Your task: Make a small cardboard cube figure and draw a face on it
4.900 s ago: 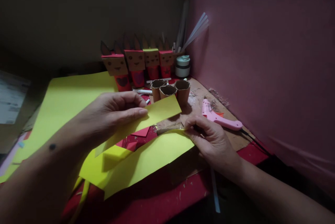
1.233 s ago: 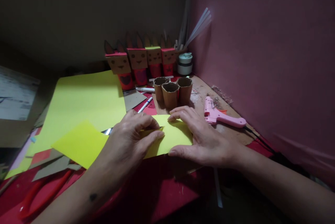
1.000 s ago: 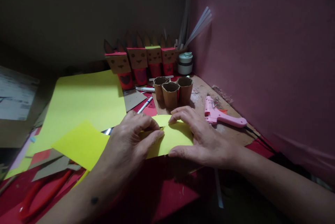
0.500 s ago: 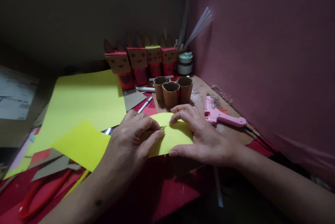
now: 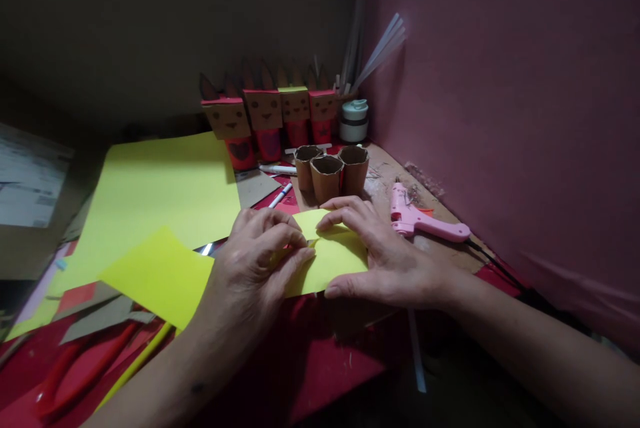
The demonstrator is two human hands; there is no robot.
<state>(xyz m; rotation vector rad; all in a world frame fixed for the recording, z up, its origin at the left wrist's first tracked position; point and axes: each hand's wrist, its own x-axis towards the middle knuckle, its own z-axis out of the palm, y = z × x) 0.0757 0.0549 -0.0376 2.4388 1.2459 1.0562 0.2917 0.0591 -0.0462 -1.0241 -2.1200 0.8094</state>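
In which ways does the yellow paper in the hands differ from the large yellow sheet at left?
The held paper is small; the large sheet is much bigger. The held paper is bent into a curve; the large sheet lies nearly flat. Both are yellow.

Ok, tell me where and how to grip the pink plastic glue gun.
Probably by the pink handle, coming from the person's right: it juts that way, clear of the dark nozzle tip pointing away from the person. The thin black cord leaves the handle's end, so grip short of it.
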